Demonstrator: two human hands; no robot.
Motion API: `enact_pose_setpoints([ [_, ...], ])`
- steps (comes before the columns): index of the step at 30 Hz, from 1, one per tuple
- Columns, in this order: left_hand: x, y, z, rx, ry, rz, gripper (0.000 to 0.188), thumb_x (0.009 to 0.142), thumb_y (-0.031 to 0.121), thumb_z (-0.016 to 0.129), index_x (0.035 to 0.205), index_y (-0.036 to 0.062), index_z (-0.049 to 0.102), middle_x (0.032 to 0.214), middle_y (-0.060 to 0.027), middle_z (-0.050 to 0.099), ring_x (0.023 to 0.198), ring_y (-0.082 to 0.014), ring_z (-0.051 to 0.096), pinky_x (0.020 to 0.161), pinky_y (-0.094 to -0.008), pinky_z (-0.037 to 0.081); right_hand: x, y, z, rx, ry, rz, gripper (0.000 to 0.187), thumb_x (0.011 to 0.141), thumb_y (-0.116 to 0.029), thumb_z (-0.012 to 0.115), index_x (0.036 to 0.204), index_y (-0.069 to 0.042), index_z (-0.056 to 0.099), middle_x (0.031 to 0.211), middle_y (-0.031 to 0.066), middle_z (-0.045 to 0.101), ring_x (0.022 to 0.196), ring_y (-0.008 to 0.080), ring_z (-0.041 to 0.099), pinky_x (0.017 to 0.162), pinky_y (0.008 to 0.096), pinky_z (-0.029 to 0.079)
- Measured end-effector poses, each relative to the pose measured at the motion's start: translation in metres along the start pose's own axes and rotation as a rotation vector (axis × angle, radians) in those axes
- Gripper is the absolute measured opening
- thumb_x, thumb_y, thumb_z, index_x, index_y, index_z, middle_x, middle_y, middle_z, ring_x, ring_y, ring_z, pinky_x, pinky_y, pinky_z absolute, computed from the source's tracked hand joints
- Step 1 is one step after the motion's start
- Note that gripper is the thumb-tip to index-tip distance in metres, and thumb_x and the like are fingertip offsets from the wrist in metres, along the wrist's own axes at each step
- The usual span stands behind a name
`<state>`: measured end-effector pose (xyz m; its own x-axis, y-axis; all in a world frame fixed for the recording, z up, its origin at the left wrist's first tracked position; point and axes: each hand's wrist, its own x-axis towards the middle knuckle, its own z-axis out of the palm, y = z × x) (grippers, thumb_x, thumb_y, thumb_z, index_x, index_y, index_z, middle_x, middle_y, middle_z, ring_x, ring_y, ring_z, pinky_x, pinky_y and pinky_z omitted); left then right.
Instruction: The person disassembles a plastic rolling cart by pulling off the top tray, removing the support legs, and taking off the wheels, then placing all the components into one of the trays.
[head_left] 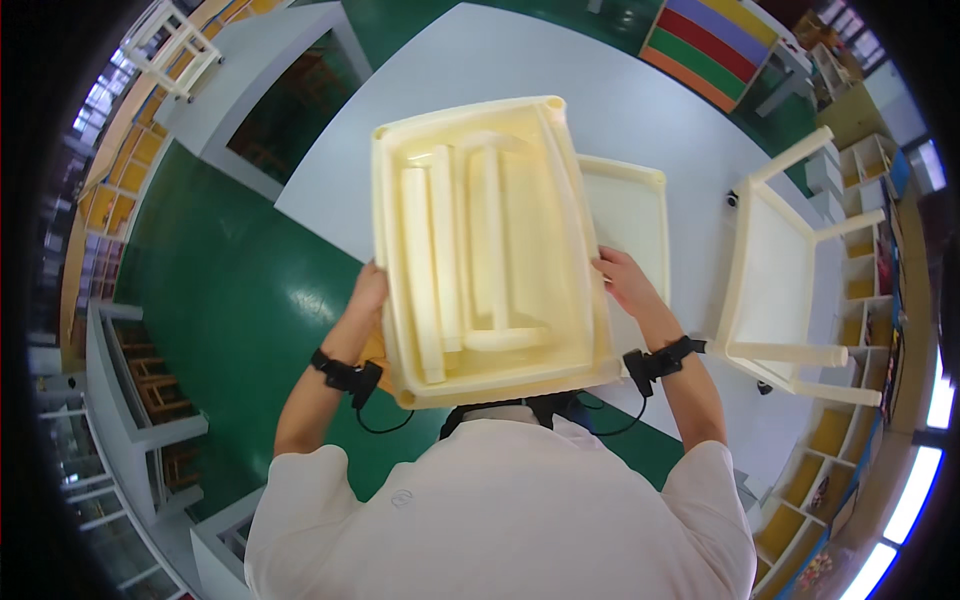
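Observation:
A cream plastic tray with raised rims is held up in front of me, between both hands. My left hand is closed on its left side, with the fingers mostly hidden behind it. On the right side, my right hand is closed at the edge, its fingertips partly behind the rim. Two long cream tubes lie side by side in the tray's left part. Beside them lies a cream I-shaped piece with a long bar and wider ends.
A second cream tray lies on the light grey table, partly behind the held one. To the right stands a cream tray with legs and black casters. A white trolley is at the far left. Shelves line the right wall.

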<state>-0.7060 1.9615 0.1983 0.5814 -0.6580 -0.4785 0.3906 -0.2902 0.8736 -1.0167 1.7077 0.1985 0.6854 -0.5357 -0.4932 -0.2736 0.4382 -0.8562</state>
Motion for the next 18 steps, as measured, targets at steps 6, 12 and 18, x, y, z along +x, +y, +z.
enact_pose_setpoints([
  [6,0.048,-0.053,0.138,0.076,-0.176,0.059,0.036,0.087,0.002,0.048,0.121,-0.0083,0.045,0.108,-0.0186,0.059,0.087,-0.022,0.062,0.073,-0.0329,0.052,-0.041,0.062,-0.138,0.384,0.149,-0.05,0.033,0.089,-0.012,0.046,0.117,0.004,0.053,0.105,0.0095,0.062,0.089,0.0153,0.06,0.076,0.0298,0.048],
  [12,0.049,-0.091,0.196,0.08,-0.138,-0.045,0.039,0.091,0.025,0.052,0.117,-0.004,0.052,0.104,-0.0149,0.062,0.085,-0.0205,0.064,0.071,-0.0339,0.054,-0.051,0.098,-0.168,0.207,0.199,-0.172,0.03,0.087,-0.012,0.05,0.112,0.004,0.055,0.103,0.0094,0.062,0.094,0.0164,0.058,0.079,0.0299,0.048],
  [18,0.064,-0.109,0.182,0.264,-0.054,-0.142,0.045,0.09,0.033,0.051,0.114,-0.0056,0.052,0.101,-0.016,0.062,0.083,-0.0223,0.064,0.068,-0.0352,0.053,-0.037,0.132,-0.175,0.089,0.216,-0.085,0.044,0.086,-0.017,0.056,0.124,0.002,0.047,0.115,0.0119,0.057,0.101,0.0206,0.056,0.087,0.0321,0.044],
])
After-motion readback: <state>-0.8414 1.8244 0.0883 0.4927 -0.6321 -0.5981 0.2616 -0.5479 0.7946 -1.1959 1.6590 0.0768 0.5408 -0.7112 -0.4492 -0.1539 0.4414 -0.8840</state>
